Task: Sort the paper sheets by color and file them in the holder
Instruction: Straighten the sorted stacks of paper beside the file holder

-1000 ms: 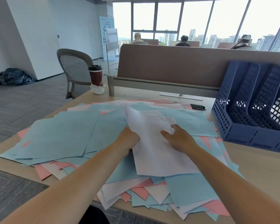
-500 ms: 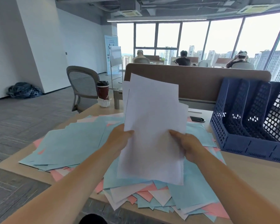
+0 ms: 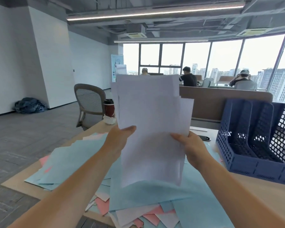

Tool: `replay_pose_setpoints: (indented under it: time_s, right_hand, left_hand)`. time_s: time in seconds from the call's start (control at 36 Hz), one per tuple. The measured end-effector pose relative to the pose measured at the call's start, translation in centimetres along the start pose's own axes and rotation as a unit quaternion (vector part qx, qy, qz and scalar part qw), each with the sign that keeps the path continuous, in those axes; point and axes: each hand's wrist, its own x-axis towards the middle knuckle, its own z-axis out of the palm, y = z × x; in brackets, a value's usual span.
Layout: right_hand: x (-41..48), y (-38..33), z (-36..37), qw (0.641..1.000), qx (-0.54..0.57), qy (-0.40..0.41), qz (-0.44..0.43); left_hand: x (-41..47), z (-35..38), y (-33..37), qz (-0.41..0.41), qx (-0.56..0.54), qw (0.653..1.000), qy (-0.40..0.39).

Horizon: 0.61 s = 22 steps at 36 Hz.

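Both hands are raised in front of the person, holding a loose stack of white paper sheets [image 3: 151, 122] roughly upright above the tabletop [image 3: 263, 193]. The left hand [image 3: 120, 139] grips the stack's left edge, with its thumb across the near face and its fingers hidden behind the paper. The right hand [image 3: 193, 148] grips the right edge in the same way, thumb pointing inward on the near face. The sheets are not squared up, and several corners step out unevenly at the upper right. Below them, a spread pile of light blue, pink and white paper sheets [image 3: 155, 195] covers much of the light wooden tabletop, with blue sheets mostly on top and pink and white corners poking out at the near edge. To the right of the pile stands a dark blue perforated plastic file holder [image 3: 234, 145], its slanted dividers forming several slots. A black phone [image 3: 204, 138] lies flat between the holder and the right hand. At the far left corner of the tabletop stands a dark red cup with a black lid [image 3: 109, 108], with a crumpled white mask [image 3: 109, 120] just in front of it. Behind them is a grey mesh-back chair [image 3: 89, 99], and a brown divider panel [image 3: 220, 102] runs along the far edge.
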Motion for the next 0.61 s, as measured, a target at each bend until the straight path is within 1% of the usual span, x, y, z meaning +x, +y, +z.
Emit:
replay_pose_setpoints:
  time_s: [0.19,0.33,0.47,0.61]
  right_hand:
    - [-0.3,0.6,-0.1,0.998,0.063,-0.004,-0.001]
    - [-0.4,-0.5,0.4,0.996,0.086,-0.028,-0.011]
    - [-0.2,-0.9,0.5,0.995,0.061,-0.062,-0.047]
    - [-0.9,1.2,0.3,0.997,0.032,-0.071,-0.030]
  left_hand:
    - [-0.3,-0.3,0.0,0.018,-0.029,0.999,-0.001]
    - [-0.1,-0.2,0.8,0.025,-0.047,0.998,-0.038]
    - [0.0,-0.2,1.0,0.038,-0.041,0.997,-0.044]
    - [-1.2,-0.7,-1.5,0.000,-0.054,0.996,-0.077]
